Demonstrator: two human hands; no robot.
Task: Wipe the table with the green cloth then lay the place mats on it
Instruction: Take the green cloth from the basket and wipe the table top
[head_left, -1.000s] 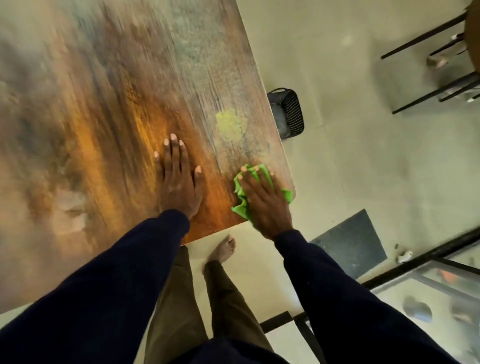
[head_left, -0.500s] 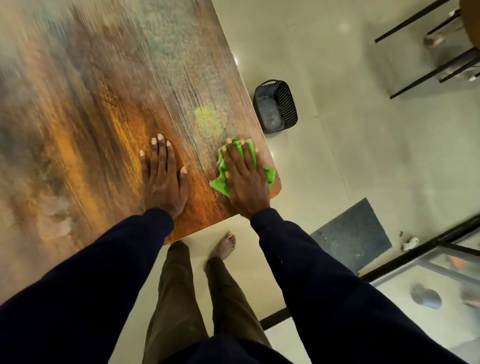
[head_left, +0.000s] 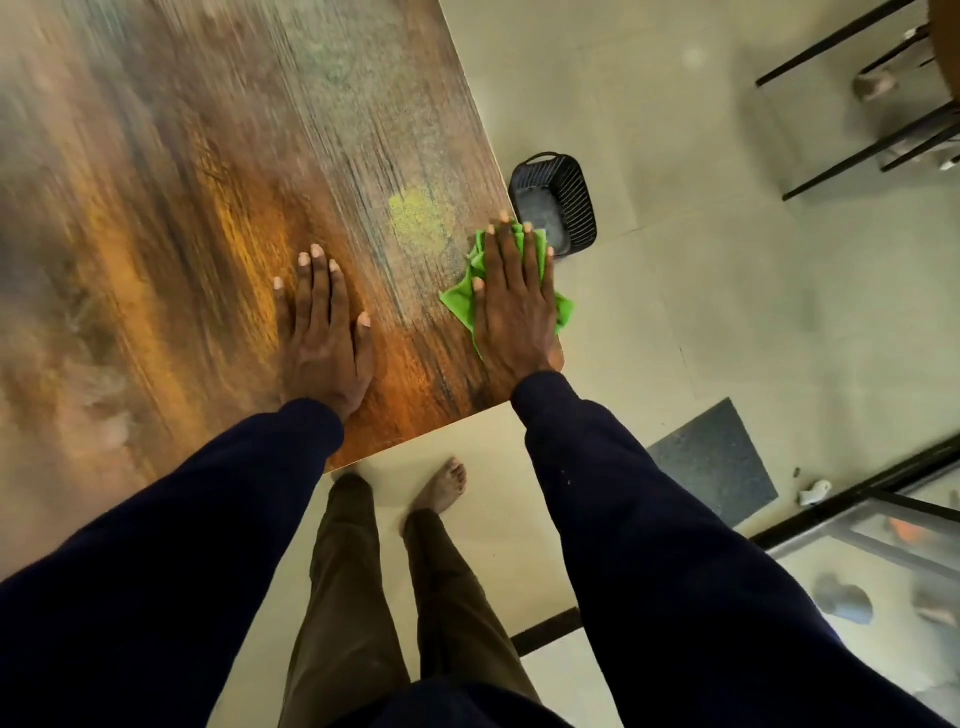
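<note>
The wooden table fills the upper left of the head view, with its near right corner in front of me. My right hand presses flat, fingers straight, on the green cloth at the table's right edge near that corner. Part of the cloth pokes out on both sides of the hand. My left hand rests flat on the bare wood, a hand's width left of the cloth. No place mats are in view.
A black slatted basket stands on the tiled floor just beyond the table's right edge. Black chair legs are at the top right. A dark floor mat and a glass door frame lie to the lower right.
My right hand has slid the cloth forward along the table's right edge, away from the near corner. My left hand has stayed flat in place.
</note>
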